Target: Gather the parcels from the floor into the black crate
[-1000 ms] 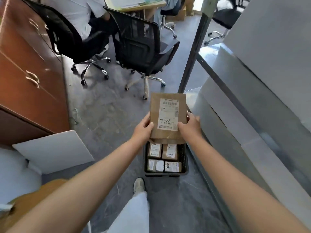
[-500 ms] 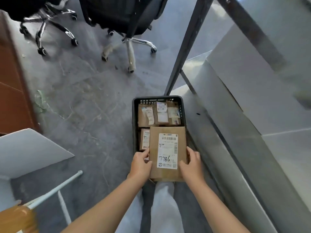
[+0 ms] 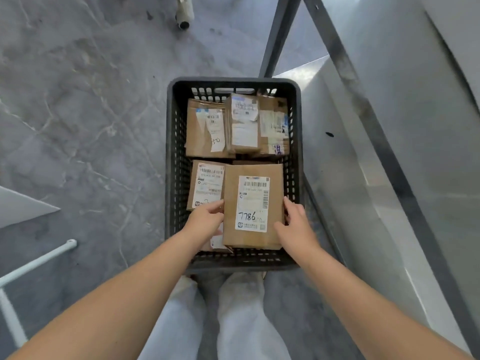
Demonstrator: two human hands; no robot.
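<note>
The black crate [image 3: 171, 162] stands on the grey floor in front of my feet, holding several brown cardboard parcels with white labels. A brown parcel marked 7786 [image 3: 253, 206] lies flat inside the crate's near right part, on top of other parcels. My left hand [image 3: 206, 219] grips its left edge and my right hand [image 3: 296, 222] grips its right edge. Another labelled parcel [image 3: 207, 184] lies beside it on the left, and three more parcels [image 3: 236, 126] fill the far half.
A grey metal shelf frame [image 3: 363, 105] with pale panels runs along the right, close to the crate. A white board [image 3: 20, 206] and a white tube frame [image 3: 33, 263] lie at the left. A chair caster [image 3: 184, 15] shows at the top.
The view has dropped closer to the crate. Both hands have lowered the 7786 parcel from above the near rim down into the crate's near right part.
</note>
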